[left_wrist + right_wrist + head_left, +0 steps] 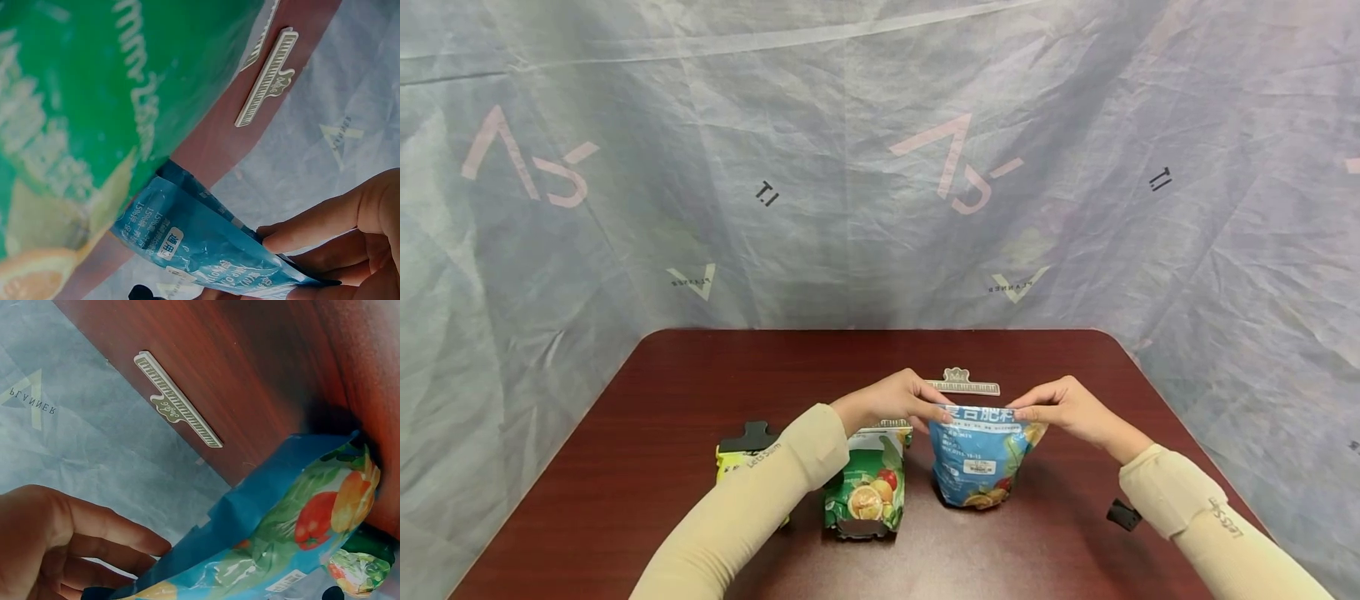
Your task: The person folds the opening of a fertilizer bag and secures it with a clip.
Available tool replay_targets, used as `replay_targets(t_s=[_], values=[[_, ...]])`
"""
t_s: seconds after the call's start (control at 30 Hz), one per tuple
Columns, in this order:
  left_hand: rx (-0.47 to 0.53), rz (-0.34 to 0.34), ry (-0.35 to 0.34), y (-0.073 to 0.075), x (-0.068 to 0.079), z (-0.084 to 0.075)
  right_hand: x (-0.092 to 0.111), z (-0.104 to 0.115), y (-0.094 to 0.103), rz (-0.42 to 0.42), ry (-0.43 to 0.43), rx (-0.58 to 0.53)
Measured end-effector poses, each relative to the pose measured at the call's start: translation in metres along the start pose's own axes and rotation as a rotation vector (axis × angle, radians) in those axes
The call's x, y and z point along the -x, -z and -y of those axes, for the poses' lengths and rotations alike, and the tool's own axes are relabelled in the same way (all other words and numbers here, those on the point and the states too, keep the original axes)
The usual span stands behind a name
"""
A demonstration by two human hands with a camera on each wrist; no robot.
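A blue fertilizer bag with fruit pictures stands upright on the table, right of centre. My left hand pinches its upper left corner between thumb and fingers. At the upper right corner, my right hand has the same kind of grip. Printed characters run right along the top edge, where the bag looks folded back. In the left wrist view the blue film passes between thumb and fingers. The right wrist view shows the bag's side with printed vegetables, fingertips at its top edge.
Left of the blue bag stands a green bag with a ruler-patterned clip on top. A yellow bag with a black clip is partly behind the left sleeve. Another patterned clip lies behind; a black clip lies right.
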State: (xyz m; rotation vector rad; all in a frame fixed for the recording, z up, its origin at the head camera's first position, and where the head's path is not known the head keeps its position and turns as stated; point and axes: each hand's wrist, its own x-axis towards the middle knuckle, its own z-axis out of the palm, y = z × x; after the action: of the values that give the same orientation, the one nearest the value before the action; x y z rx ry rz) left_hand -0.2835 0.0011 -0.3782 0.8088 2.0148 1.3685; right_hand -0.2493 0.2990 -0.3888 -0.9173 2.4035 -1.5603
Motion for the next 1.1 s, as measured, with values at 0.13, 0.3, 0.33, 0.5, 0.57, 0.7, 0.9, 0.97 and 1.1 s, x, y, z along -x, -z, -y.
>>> replay_targets(t_s=[0.13, 0.3, 0.33, 0.5, 0.57, 0.7, 0.9, 0.97, 1.1], values=[[0.019, 0.018, -0.014, -0.001, 0.000, -0.001, 0.002, -0.001, 0.000, 0.008, -0.012, -0.017], [0.040, 0.023, -0.010, -0.003, 0.002, -0.002, 0.003, -0.002, 0.000, 0.031, -0.006, -0.050], [0.041, 0.023, -0.010, -0.003, 0.002, -0.001, 0.003, -0.002, 0.000, 0.032, 0.001, -0.052], [0.044, 0.016, -0.010, -0.003, 0.001, 0.002, 0.001, -0.003, 0.001, 0.040, 0.026, -0.051], [0.039, 0.010, -0.006, -0.004, 0.000, 0.003, 0.000, -0.003, 0.001, 0.050, 0.026, -0.053], [0.032, -0.006, 0.006, -0.005, -0.001, 0.002, -0.001, -0.004, 0.003, 0.063, 0.022, -0.065], [0.039, -0.017, 0.018, -0.005, 0.001, 0.000, -0.003, -0.002, 0.006, 0.109, 0.006, -0.103], [0.039, -0.019, 0.019, -0.005, 0.001, 0.000, -0.005, 0.000, 0.007, 0.139, 0.009, -0.108], [0.040, -0.025, 0.020, -0.004, 0.001, 0.000, -0.011, 0.007, 0.011, 0.213, 0.008, -0.107]])
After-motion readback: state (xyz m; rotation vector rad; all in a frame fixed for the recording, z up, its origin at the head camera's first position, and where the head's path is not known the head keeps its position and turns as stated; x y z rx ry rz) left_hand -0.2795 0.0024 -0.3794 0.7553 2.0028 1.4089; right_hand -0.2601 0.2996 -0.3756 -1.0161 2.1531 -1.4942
